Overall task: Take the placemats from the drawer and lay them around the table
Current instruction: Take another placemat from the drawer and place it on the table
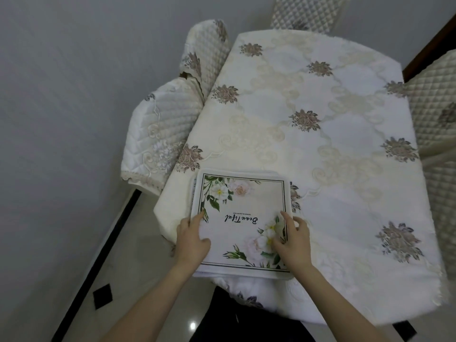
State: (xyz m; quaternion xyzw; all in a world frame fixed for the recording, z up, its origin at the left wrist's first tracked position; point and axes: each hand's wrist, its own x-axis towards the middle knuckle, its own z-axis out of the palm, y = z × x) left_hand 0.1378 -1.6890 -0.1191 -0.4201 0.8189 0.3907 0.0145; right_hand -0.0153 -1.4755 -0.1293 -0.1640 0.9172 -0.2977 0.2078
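A stack of white placemats (243, 206) with a floral border and the word "Beautiful" lies on the near left corner of the table (320, 134), which is covered by a cream embroidered cloth. Edges of lower mats show at the stack's far and left sides. My left hand (192, 239) grips the left edge of the stack, thumb on top. My right hand (291, 239) rests on the right part of the top mat, its fingers spread and pressing on the printed flowers.
Chairs with quilted cream covers stand around the table: two on the left (162, 124), one at the far end (303, 13), one on the right (436, 114). A glossy tiled floor (138, 267) with a black stripe lies below left.
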